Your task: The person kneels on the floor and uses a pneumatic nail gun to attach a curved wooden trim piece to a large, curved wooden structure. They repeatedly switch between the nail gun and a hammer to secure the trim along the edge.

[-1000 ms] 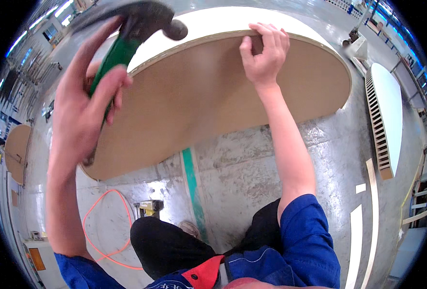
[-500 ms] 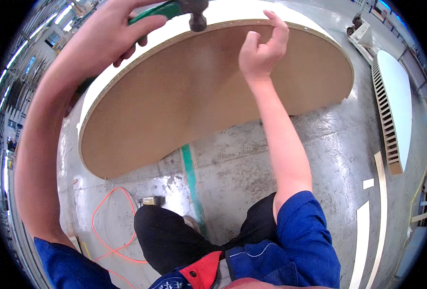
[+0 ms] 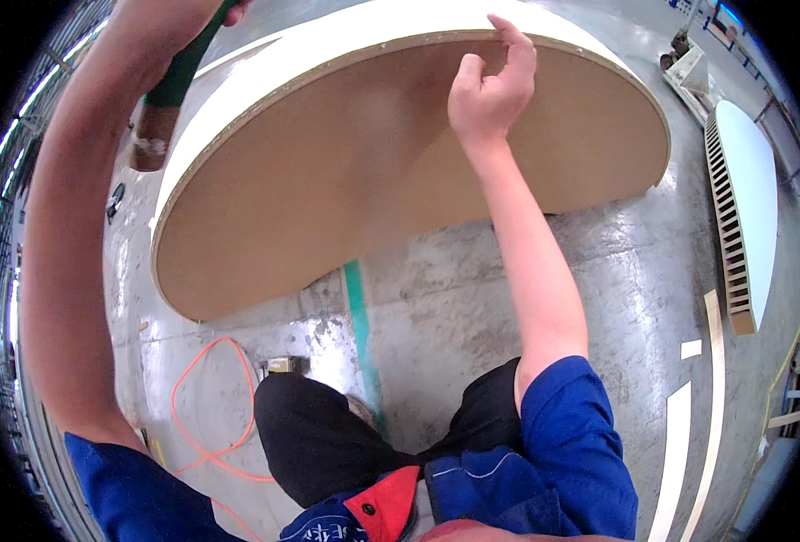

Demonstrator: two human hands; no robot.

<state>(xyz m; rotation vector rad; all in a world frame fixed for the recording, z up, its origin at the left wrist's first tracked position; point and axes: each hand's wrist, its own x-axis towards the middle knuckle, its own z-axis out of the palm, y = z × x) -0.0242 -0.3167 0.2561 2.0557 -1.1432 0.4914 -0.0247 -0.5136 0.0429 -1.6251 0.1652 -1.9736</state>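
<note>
My left hand (image 3: pixel 160 27), at the top left, is closed round a hammer (image 3: pixel 181 77) with a green grip. The brown butt of its handle points down beside my forearm, and the hammer's head is out of view. A large curved panel (image 3: pixel 327 172) with a brown face, pale rim and white upper side stands tilted in front of me. My right hand (image 3: pixel 495 86) is at the panel's upper rim, right of the middle. Its index finger stretches upward with the thumb apart from it, and no object shows between them. Its other fingers are partly hidden.
An orange hose (image 3: pixel 176 406) loops over the floor at left, near a small metal tool (image 3: pixel 282 365) by my knee. At right lie long pale strips (image 3: pixel 675 452) and a white curved panel (image 3: pixel 750 208) with a slatted edge. A pallet jack (image 3: pixel 689 72) stands beyond.
My left hand has moved up and left with the hammer, whose head has left the view. My right hand stays at the panel's rim.
</note>
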